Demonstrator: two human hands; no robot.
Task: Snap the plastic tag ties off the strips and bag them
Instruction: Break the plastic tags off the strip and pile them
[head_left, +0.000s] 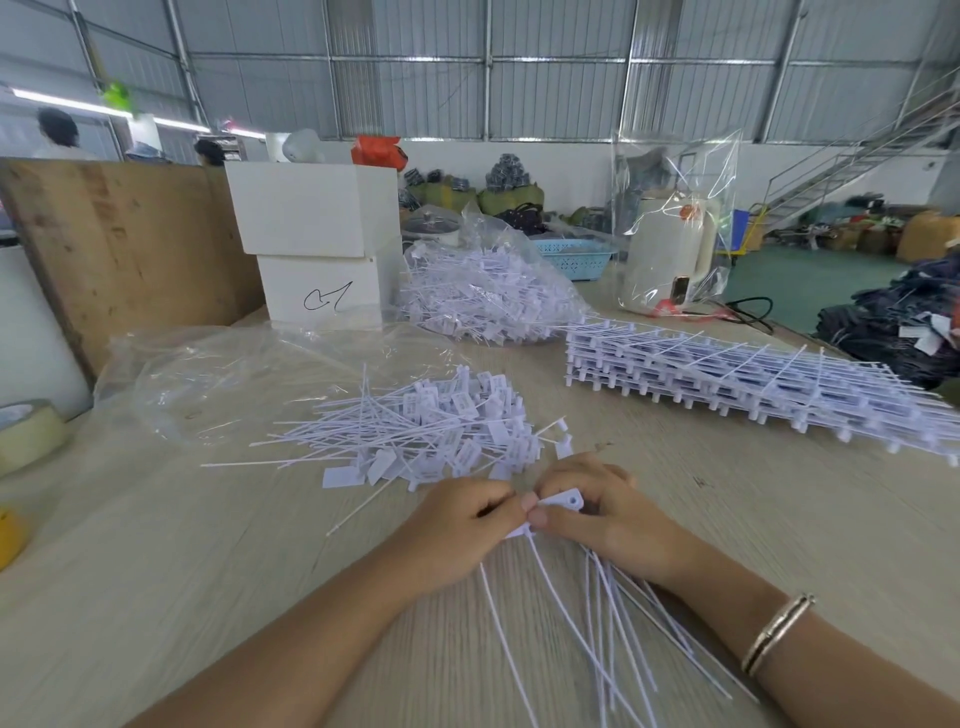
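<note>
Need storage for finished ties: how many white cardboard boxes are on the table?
2, stacked at the table's far left: the upper box sits on the lower box, which bears a scribble. Others may be hidden behind.

A warehouse-like packing workshop: corrugated metal walls (561, 88) on a steel frame, a metal staircase (852, 161), stuffed sacks (509, 197) and heaps of goods along the floor, and a worktable (208, 545) bearing bulk plastic parts (753, 384).

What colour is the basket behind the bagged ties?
Light blue basket, latticed sides; head view.
</note>
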